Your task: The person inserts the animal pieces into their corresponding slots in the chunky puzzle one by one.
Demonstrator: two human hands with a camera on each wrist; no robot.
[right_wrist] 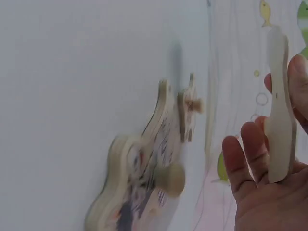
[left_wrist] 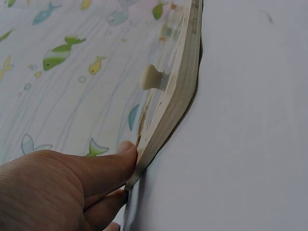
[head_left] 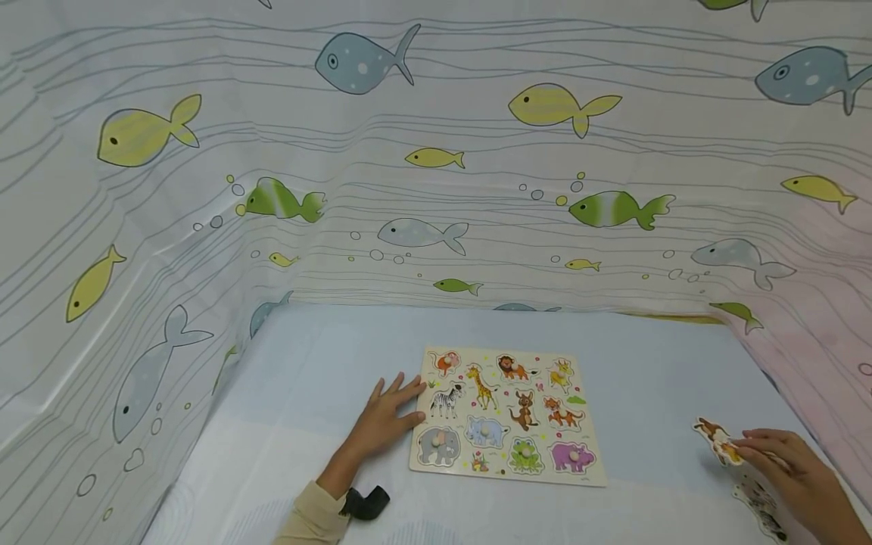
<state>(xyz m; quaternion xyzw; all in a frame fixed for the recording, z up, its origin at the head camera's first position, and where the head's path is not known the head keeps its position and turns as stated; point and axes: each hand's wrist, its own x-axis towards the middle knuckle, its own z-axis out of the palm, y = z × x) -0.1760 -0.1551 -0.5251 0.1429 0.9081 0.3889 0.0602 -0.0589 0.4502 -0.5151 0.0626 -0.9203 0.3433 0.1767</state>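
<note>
A wooden puzzle board with knobbed animal pieces lies on the table. My left hand touches its left edge with thumb and fingertips, the other fingers spread. In the left wrist view the thumb meets the board's pale edge close to a corner. At the right, my right hand holds a brown and white animal puzzle piece by the fingertips. The right wrist view shows the held piece nearly edge-on, its picture hidden. Below lies a black and white piece, partly beside the hand.
The right wrist view shows a knobbed piece close by and a smaller knobbed piece farther off on the tabletop. A fish-patterned cloth rises behind the table and at both sides. Something black sits at the left wrist.
</note>
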